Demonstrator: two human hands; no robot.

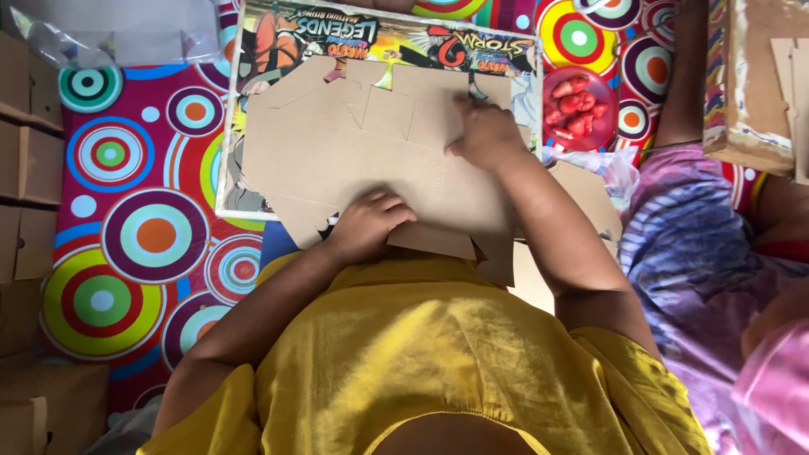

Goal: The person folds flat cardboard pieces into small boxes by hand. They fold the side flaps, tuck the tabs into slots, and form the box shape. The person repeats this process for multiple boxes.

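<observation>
Cardboard sheet (354, 147), brown, flat and die-cut with flaps and notches, lies under both hands on top of a colourful printed poster board (278, 34). On its near edge the left hand (366, 223) has its fingers curled down over the sheet, a closed grip that pins it in place. Towards the far right of the sheet the right hand (484, 135) presses with bunched fingertips; whether it pinches anything I cannot tell. Nearer than the sheet shows the person's yellow shirt (438, 362). Just right of the sheet sits a red bowl (577, 139) of red pieces. Beyond the bowl, well right of the sheet, another person in a purple striped garment (699, 244) sits beside an open cardboard box (750, 84). Under it all, spreading left of the sheet, is a mat (126, 211) of bright concentric circles, with stacked brown cartons (29, 168) at its left edge.
</observation>
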